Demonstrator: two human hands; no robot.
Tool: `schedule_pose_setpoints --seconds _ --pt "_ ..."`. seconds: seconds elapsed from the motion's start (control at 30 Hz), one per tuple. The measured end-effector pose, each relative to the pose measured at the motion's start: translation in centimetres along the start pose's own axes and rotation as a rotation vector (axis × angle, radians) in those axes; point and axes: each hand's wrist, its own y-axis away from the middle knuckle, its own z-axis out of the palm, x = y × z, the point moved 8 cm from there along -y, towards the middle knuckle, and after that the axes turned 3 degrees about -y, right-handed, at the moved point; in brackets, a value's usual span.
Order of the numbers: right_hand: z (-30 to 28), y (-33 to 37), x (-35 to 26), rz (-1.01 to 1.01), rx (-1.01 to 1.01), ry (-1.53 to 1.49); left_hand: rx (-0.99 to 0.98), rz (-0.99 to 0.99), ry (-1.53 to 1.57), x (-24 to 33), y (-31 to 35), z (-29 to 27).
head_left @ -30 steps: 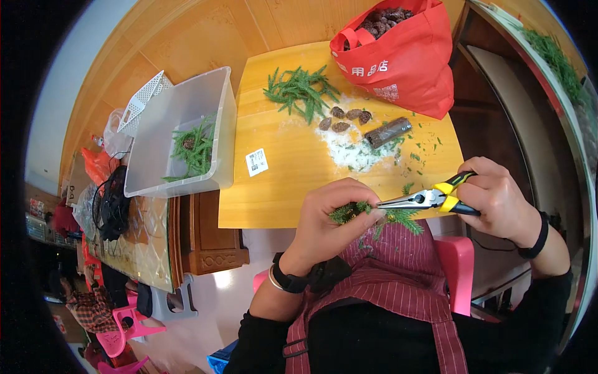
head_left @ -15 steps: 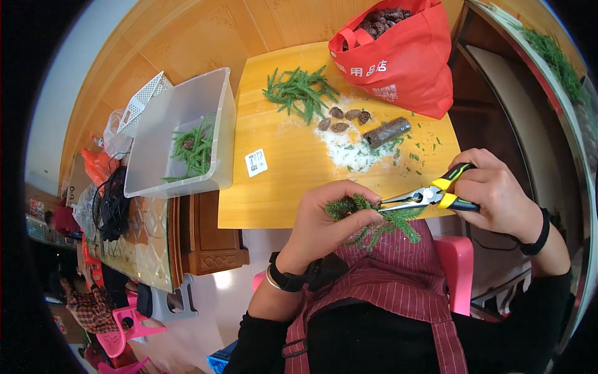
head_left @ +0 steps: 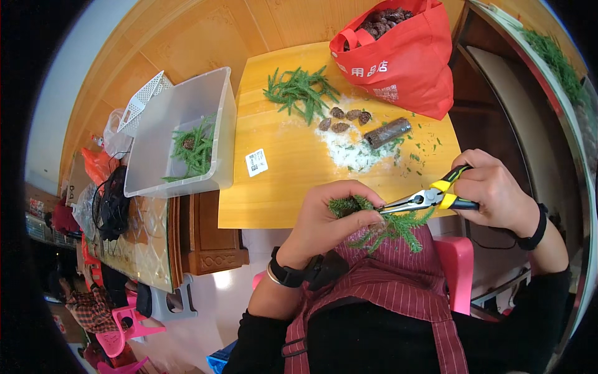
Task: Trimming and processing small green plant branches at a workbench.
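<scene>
My left hand (head_left: 317,225) is closed round a bunch of green artificial fir sprigs (head_left: 402,229), held above my lap at the table's near edge. Tips of the bunch stick out between thumb and fingers and past them to the right. In my right hand (head_left: 495,190) are long-nose pliers (head_left: 427,198) with yellow and black handles. Their jaws point left and reach the sprigs beside my left fingertips. What lies between the jaw tips is too small to make out. My fingers hide the middle of the bunch.
On the yellow table (head_left: 274,202) lie loose fir sprigs (head_left: 302,92), several small pine cones (head_left: 354,115), white flakes (head_left: 355,153), a dark wrapped roll (head_left: 387,132) and a white label (head_left: 256,162). A red bag (head_left: 405,65) of cones stands far right. Left is a clear bin (head_left: 149,156) holding greenery.
The fir bunch has turned slightly in my left hand, its sprigs now reaching further right. My right hand and the pliers have shifted a little, with the jaws still at the bunch.
</scene>
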Motion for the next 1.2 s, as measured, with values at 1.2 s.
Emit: schedule_pose_setpoints --seconds 1.2 --pt "0.6 -0.2 2.7 0.342 0.011 -0.355 0.039 -0.077 0.157 -1.5 -0.1 -1.3"
